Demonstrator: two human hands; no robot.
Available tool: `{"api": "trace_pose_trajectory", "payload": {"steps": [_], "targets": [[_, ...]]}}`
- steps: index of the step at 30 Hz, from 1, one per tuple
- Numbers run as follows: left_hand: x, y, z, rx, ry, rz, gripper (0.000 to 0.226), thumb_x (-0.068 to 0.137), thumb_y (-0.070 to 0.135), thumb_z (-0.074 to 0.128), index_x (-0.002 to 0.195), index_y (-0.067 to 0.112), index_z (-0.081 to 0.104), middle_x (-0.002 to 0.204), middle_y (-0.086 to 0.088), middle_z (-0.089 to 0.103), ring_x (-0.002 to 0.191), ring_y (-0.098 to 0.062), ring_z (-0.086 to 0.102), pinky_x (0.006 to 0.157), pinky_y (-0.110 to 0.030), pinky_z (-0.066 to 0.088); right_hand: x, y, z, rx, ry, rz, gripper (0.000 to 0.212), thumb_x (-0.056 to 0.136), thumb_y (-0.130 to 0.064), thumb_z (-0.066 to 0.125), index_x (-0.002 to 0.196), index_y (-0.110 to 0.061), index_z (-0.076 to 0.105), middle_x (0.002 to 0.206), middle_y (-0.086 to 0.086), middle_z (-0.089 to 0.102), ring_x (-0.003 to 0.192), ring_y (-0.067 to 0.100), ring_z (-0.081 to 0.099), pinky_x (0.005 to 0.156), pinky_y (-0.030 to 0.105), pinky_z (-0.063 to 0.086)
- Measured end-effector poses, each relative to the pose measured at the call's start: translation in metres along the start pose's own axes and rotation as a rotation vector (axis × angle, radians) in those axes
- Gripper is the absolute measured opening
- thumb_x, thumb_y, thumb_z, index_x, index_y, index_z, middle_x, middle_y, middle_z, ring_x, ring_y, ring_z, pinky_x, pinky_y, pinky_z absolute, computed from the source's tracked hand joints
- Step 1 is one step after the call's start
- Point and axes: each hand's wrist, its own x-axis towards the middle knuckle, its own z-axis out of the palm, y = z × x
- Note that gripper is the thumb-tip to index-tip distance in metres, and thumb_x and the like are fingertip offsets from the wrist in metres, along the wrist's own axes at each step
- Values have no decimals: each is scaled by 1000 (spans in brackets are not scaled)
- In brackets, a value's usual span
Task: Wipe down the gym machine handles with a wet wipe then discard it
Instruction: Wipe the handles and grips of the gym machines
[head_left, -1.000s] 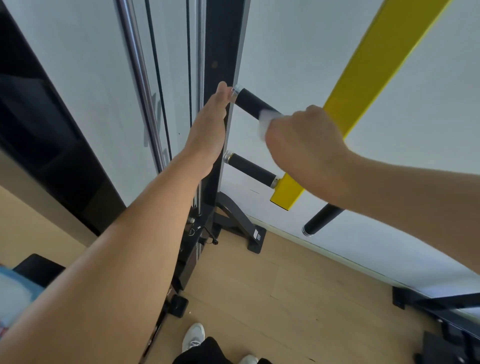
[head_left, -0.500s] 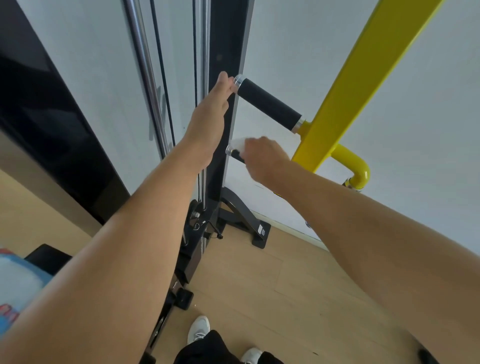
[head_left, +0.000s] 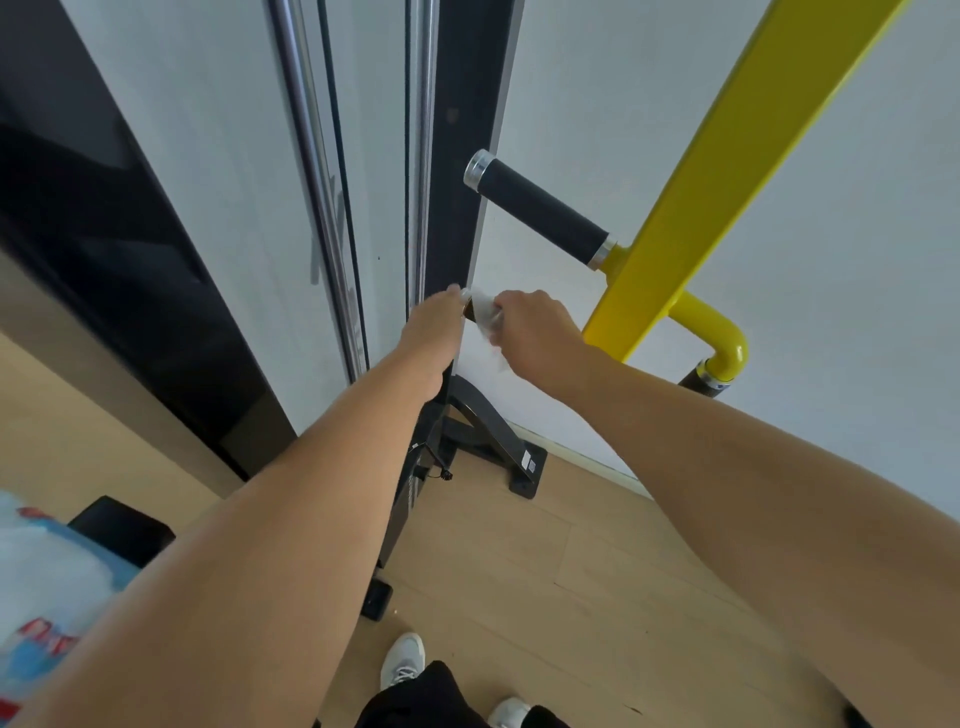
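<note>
Both hands now meet at lower handle (head_left: 469, 307); left hand (head_left: 434, 332) dropped.

White wall (head_left: 649, 104) filled the upper frame. Dark panel (head_left: 104, 249) ran diagonally down the left side. Two chrome rods (head_left: 311, 182) and a thin black cable (head_left: 337, 156) stood near the top centre. Wood floor (head_left: 545, 561) covered the lower middle. White shoes (head_left: 402, 660) and black trousers (head_left: 431, 696) showed at the bottom centre. A blue-and-white packet (head_left: 47, 587) lay at lower left, with a black pad (head_left: 122, 527) just beside it.
</note>
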Motion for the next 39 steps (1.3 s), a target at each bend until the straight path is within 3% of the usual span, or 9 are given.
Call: {"api": "trace_pose_trajectory", "payload": {"steps": [7,9,11,14,18,23,31,35,39], "targets": [[-3,8,5,104,-3,-4,48,110,36,27,144,9,46,144,-14,52,137,-32,44,107,-40,37,5,-16,-3,-135,-71,-25,38,101,-13,58,139,-8,53,125,8,63,110,26,67,102,35,51],[-7,8,9,97,-32,-32,42,110,40,25,138,17,46,130,-9,57,134,-29,44,103,-38,33,-1,-12,0,-340,-83,31,32,101,-17,58,132,-12,56,108,6,66,101,25,67,105,43,47],[-9,8,12,74,-47,-60,50,108,46,26,144,16,43,140,-11,52,126,-26,46,105,-37,30,-10,-7,-1,-712,-166,21,35,98,-25,60,130,-13,53,104,7,65,106,30,65,110,55,38],[-6,4,15,86,-85,-77,63,104,59,24,152,20,36,155,-7,41,142,-24,37,118,-45,20,-22,2,0,-968,-227,9,38,98,-28,57,131,-9,50,105,10,65,109,37,66,110,60,35],[-3,4,17,110,-118,-42,66,103,62,20,154,23,34,160,-6,36,148,-26,31,121,-47,17,-7,4,7,-633,-26,-82,29,104,-24,48,128,-9,54,98,6,62,90,25,68,103,46,44],[-1,3,19,80,-127,17,60,106,54,16,152,22,38,158,-4,39,145,-22,35,119,-44,21,13,-5,15,-421,66,-149,30,105,-21,47,130,-7,53,111,9,66,99,25,67,94,39,50],[8,-4,20,78,-123,-44,71,100,67,21,154,23,32,160,-8,34,148,-29,29,121,-51,15,-35,17,-2,-1045,-193,-56,46,95,-25,63,134,-5,47,99,12,57,100,35,68,108,63,39],[9,-2,18,82,-130,-22,72,100,68,20,156,23,31,161,-7,33,150,-27,27,122,-50,14,-9,12,1,-717,-59,-107,35,101,-21,57,132,-7,49,92,8,57,87,27,69,104,51,45],[9,-2,19,59,-176,6,71,100,68,14,158,28,27,164,-3,28,152,-23,23,122,-47,12,17,-8,4,-453,-15,-202,39,100,-13,60,138,-10,50,117,9,62,97,28,68,100,44,46]]}}
